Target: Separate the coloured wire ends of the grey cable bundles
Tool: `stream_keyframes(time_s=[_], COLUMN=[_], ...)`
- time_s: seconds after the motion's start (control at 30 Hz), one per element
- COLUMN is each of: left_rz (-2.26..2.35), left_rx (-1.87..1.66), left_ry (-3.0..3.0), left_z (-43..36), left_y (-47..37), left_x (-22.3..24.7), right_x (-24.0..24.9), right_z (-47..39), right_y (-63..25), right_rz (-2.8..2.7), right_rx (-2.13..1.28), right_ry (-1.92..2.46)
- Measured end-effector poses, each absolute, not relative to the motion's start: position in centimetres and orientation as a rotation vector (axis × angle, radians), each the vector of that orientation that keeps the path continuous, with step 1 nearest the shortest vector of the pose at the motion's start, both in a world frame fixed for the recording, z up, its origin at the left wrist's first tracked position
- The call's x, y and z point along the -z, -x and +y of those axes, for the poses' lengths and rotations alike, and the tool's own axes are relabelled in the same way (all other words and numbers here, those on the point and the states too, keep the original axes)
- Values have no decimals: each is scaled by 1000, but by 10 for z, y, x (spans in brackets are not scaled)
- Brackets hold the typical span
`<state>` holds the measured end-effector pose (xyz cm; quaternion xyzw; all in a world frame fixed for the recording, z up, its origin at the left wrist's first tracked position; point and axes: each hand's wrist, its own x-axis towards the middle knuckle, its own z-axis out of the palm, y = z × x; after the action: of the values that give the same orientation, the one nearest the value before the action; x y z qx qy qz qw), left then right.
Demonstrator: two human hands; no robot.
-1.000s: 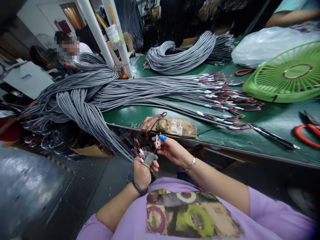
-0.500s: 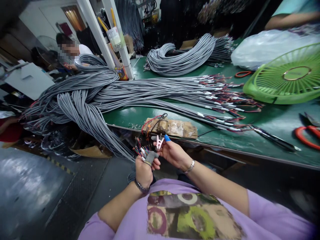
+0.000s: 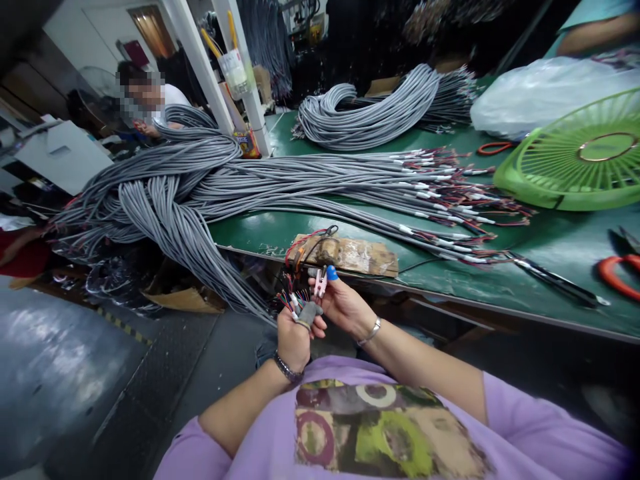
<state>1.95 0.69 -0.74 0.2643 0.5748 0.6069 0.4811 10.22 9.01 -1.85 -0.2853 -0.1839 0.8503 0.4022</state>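
Gripping the coloured wires (image 3: 302, 297), the left hand (image 3: 294, 341) probably does best with their ends spread; the right hand (image 3: 347, 311) pinches a pink clip (image 3: 320, 285) just beside.

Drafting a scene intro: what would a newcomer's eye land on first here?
First, the long gray cables spread across the green table, some draping over its near edge at left. Next, the bright green fan at the right. Then, by the near edge, the left hand gripping colored wire ends beside the right hand with a pink clip.
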Motion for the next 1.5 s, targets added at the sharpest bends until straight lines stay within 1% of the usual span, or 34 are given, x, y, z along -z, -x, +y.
stream_keyframes(time_s=[0.3,0.5,0.63,0.77,0.9,1.0,1.13,1.27,1.37,1.5], left_rz=[1341,1292,1141,1125,1193,1253,1214,1138,1132,1156], left_rx=[-1489,-1401,-1384,-1404,-1181,-982,-915,-1019,-1105,-1118], left_ry=[-629,-715,-813,-864,-887,-1015,-1200,-1339,-1301,-1250], left_z=[2,-7,-7,-9,-15,-20,-24,-22,-20,-19], left_y=[-19,-9,-2,4,6,5,4,3,2,-1], left_x=[5,15,18,21,26,27,22,9,0,-2], right_x=[23,32,37,34,23,15,6,4,5,5], right_z=[84,83,83,80,69,56,46,50,55,59], right_y=[-109,-128,-141,-151,-156,-152,-144,-143,-146,-150], right_rz=[-372,-436,-742,-1148,-1529,-1661,-1668,-1610,-1517,-1471], right_rx=[-2205,-2211,-2110,-1897,-1711,-1668,-1646,-1630,-1716,-1746], right_ry=[664,814,917,1039,984,845,804,830,839,852])
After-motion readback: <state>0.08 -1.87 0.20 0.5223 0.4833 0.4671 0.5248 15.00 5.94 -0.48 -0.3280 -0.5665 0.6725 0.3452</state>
